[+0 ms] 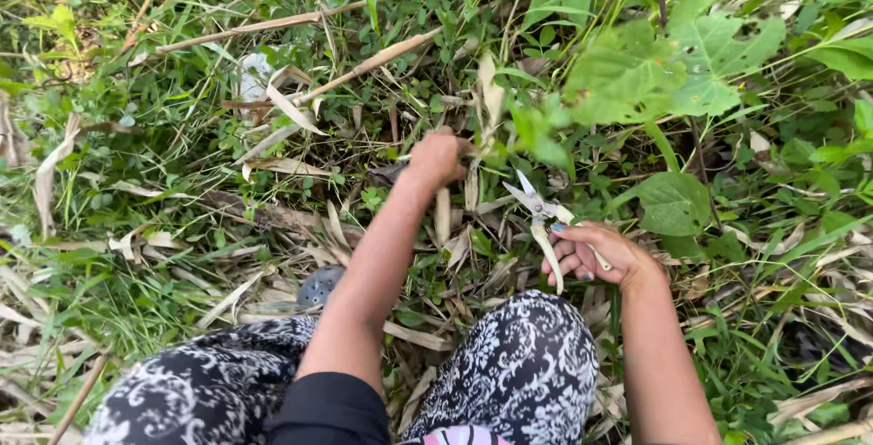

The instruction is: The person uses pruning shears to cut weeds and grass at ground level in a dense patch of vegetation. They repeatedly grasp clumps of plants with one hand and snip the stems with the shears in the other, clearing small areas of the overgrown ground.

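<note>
Black short sleeve [329, 406] — black-white paisley trousers [518, 372] — blue-painted nails.

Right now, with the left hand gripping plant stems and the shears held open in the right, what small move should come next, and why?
Probably bring the pruning shears forward and to the left, toward the stems below the left hand. The right hand holds them with the blades open and pointing that way, but they are apart from the stems, while the left hand is closed around the plant among dry leaves.

I see the ground [136, 254] covered in green grass and low weeds. Dry bamboo leaves [291, 109] and pale dead stalks [373, 63] lie scattered across it.
</note>
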